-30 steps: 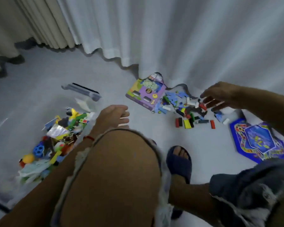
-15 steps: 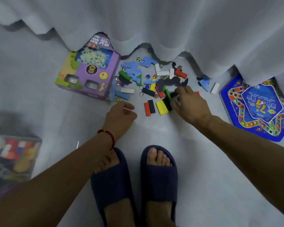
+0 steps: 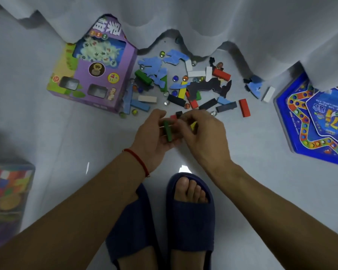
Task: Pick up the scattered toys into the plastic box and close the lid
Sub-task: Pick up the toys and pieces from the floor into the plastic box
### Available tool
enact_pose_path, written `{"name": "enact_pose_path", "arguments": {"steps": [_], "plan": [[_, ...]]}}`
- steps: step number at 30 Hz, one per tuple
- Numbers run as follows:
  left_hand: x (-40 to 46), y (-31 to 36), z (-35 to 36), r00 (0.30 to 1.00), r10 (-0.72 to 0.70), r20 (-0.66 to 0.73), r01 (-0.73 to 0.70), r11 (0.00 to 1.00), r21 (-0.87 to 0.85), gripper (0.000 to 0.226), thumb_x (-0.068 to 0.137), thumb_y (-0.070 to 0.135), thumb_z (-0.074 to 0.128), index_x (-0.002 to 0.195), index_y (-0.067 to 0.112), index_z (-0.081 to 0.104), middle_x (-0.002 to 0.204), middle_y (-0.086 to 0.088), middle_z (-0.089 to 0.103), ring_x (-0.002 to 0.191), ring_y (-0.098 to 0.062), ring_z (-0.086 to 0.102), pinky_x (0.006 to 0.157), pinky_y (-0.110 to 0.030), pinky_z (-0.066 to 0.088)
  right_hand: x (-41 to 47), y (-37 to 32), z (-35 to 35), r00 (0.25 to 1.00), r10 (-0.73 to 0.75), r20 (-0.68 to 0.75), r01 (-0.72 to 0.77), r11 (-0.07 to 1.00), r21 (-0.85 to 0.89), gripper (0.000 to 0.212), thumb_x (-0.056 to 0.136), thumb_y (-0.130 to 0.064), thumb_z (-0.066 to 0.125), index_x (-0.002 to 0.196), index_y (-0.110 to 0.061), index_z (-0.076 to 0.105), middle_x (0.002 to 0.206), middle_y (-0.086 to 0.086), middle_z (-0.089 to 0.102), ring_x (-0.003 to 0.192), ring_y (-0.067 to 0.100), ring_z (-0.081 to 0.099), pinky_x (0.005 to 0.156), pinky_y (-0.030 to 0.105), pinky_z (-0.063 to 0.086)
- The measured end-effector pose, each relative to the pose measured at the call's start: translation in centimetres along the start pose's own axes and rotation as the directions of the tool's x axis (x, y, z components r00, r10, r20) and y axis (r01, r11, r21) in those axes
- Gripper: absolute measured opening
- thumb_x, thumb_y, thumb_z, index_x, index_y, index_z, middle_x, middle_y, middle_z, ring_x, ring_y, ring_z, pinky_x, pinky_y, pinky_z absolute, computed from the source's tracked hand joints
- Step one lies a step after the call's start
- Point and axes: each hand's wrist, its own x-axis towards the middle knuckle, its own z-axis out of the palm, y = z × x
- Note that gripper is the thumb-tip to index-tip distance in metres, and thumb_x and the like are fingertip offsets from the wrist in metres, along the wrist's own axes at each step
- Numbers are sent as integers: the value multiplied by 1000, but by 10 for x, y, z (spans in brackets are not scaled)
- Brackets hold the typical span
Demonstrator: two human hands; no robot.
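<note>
— Nearest? Navy slippers [image 3: 190, 215]; plastic box [image 3: 7, 193] of toys, far left.
— Hands?
— Left hand [image 3: 154, 137] cupping a green block [image 3: 167, 131]; right hand [image 3: 201, 133] curled round a yellow block [image 3: 193, 125].
— Beyond?
— Scattered blocks [image 3: 183, 90] and marbles between purple game box [image 3: 94, 69] and blue game board [image 3: 316, 121], by the curtain [image 3: 203, 18].

both forearms are stretched forward from the lower corners of the view, converging above the floor ahead of the feet. the left hand [image 3: 154, 137] is turned partly palm-up with fingers curled, and a green block [image 3: 167, 131] is cradled in it. the right hand [image 3: 201, 133] is brought close beside it, knuckles up, fingers bent, with a yellow block [image 3: 193, 126] partly seen in its grasp. a red string is worn on the left wrist.
</note>
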Motion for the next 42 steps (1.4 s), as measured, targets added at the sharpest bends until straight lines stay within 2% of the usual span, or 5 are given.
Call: {"name": "enact_pose_path", "arguments": {"steps": [11, 23, 30, 38, 42], "plan": [[-4, -17, -22, 997, -15, -80, 17, 1000, 24, 27, 95, 28, 45, 90, 7, 60, 76, -10, 62, 68, -22, 59, 73, -36, 51, 16, 41, 18, 995, 89, 34, -65, 899, -433, 54, 87, -44, 66, 125, -10, 49, 117, 10, 56, 105, 25, 53, 83, 34, 50], [1, -24, -4, 991, -11, -137, 21, 997, 70, 24, 96, 27, 49, 99, 5, 58, 86, -14, 59, 84, -27, 61, 84, -41, 57, -12, 23, 11, 989, 139, 42, -131, 978, -163, 18, 88, -21, 66, 99, -10, 58, 94, 7, 59, 81, 23, 56, 72, 39, 50], [-4, -31, -15, 997, -71, 33, 72, 997, -34, 28, 96, 29, 49, 94, 5, 64, 91, -14, 68, 84, -23, 67, 79, -39, 58, -36, -12, 13, 994, 54, 99, -63, 993, 96, 22, 92, -31, 66, 111, -19, 64, 96, -7, 59, 83, 3, 54, 72, 14, 46], [-3, -26, -29, 988, -92, -124, 83, 994, -73, 16, 91, 25, 54, 86, 9, 56, 80, -12, 59, 68, -22, 55, 65, -32, 51, -7, 39, 13, 971, 203, -123, -237, 866, -441, 79, 79, -70, 61, 129, -10, 46, 121, 11, 50, 108, 27, 48, 84, 39, 49], [-4, -29, -27, 990, -79, -115, 72, 996, -58, 15, 91, 23, 54, 85, 9, 56, 78, -12, 59, 67, -21, 54, 65, -31, 49, -11, 41, 25, 978, 153, -139, -197, 892, -407, 59, 80, -51, 66, 118, -8, 50, 114, 10, 49, 100, 25, 47, 79, 38, 49]]}}
